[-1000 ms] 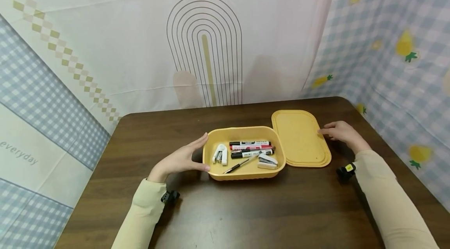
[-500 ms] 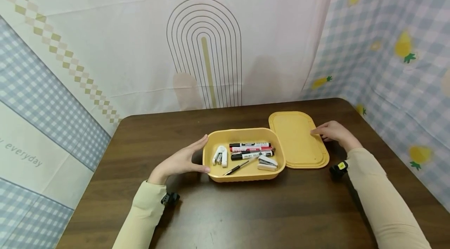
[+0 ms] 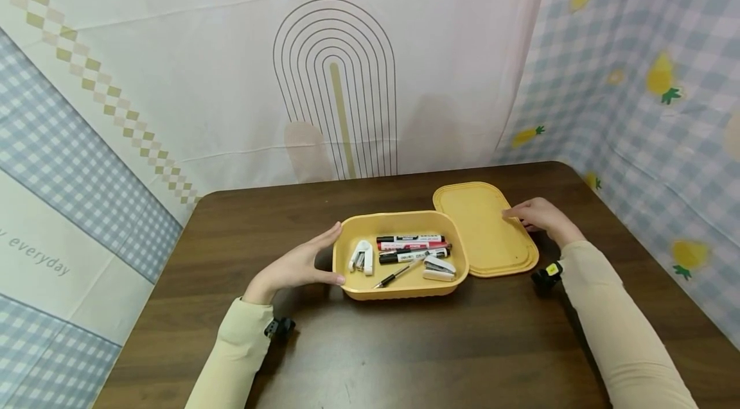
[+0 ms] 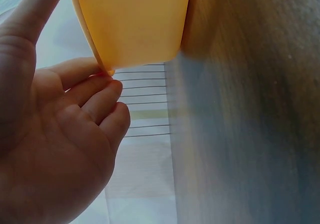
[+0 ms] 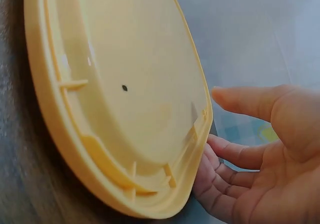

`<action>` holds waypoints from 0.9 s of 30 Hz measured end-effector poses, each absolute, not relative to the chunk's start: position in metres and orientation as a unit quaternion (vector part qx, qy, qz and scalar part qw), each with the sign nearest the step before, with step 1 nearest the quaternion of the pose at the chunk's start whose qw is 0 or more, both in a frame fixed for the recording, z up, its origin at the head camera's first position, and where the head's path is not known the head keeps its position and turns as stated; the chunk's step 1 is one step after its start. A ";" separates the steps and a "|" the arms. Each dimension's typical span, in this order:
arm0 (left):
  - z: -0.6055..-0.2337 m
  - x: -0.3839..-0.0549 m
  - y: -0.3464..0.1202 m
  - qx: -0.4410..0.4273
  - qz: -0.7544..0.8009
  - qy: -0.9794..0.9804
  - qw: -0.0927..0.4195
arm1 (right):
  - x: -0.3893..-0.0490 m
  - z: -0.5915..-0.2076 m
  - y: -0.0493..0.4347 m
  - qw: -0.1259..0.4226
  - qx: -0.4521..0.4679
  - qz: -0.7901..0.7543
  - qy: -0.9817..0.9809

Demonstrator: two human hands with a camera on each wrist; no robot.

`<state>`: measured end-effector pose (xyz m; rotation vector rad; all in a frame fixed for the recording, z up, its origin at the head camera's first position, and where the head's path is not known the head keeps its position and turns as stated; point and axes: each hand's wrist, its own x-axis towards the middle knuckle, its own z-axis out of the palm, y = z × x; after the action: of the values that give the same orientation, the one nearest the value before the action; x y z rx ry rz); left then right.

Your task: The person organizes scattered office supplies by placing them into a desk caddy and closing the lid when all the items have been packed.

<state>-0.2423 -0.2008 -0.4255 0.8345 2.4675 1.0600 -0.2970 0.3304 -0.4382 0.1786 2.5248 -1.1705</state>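
Note:
A yellow plastic box sits on the table, open at the top. My left hand spans its left end, thumb on the near corner and fingers on the far one; in the left wrist view, curled fingers meet the rim. Inside lie several markers, a pen, a white stapler and another white stapler-like item. Right of the box is its yellow lid, ribbed inner face showing. My right hand holds the lid's right edge, thumb on the upper side and fingers at the rim below.
The dark wooden table extends in front of the box and on both sides. A printed cloth hangs behind the table, and a checked cloth with pineapples hangs at the right.
My right hand has moved left along with the lid, whose far end has shifted left behind the box. The left hand and the box have stayed nearly still.

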 end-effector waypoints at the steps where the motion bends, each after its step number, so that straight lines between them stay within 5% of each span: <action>1: -0.426 -0.242 -0.201 0.293 0.373 0.865 0.164 | -0.297 -0.439 0.331 0.177 0.062 -0.416 0.890; 18: -0.426 -0.242 -0.202 0.293 0.368 0.868 0.159 | -0.302 -0.451 0.354 0.242 0.021 -0.518 0.820; 27: -0.427 -0.244 -0.201 0.299 0.362 0.868 0.159 | -0.299 -0.459 0.351 0.228 0.036 -0.590 0.774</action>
<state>-0.2441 -0.2009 -0.4268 0.8553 2.4816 1.0352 -0.2986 0.3507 -0.4587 0.0982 2.1320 -1.6248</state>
